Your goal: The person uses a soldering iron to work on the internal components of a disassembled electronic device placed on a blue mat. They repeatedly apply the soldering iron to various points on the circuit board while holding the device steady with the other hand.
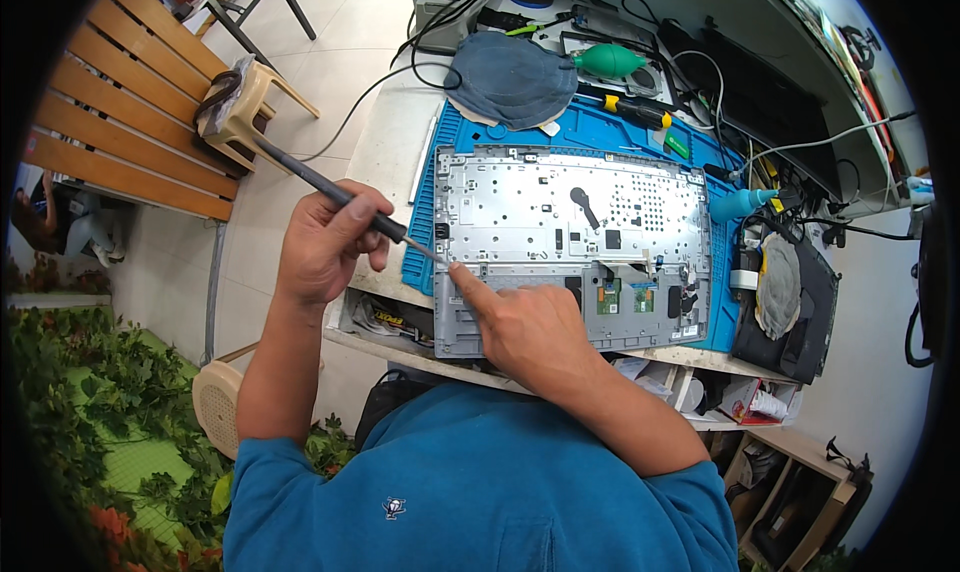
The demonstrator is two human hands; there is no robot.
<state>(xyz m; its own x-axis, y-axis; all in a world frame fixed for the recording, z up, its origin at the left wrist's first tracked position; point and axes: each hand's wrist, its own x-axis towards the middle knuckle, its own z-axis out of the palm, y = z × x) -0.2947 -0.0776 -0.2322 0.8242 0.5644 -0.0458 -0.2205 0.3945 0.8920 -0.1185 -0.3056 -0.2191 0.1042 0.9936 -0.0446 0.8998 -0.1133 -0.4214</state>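
Note:
My left hand [325, 237] is closed around the dark handle of a soldering iron [318, 182], whose cord trails up to the back of the bench. The iron's thin metal tip points down at the left edge of a silver laptop casing [500, 212], lying inside up on a blue work mat [422, 192]. My right hand [535, 332] rests over the casing's near left part. Its index finger is stretched out, touching the casing close to the iron's tip, while the other fingers are partly hidden beneath. Small green circuit boards [608, 296] show in the casing's near part.
Behind the casing are a grey round cloth pad [510, 77], a green rubber bulb [610, 61] and a yellow-and-black screwdriver [640, 112]. A teal bottle [742, 206], cables and another cloth pad [778, 287] crowd the right side. A beige stool [255, 107] stands beyond the bench's left edge.

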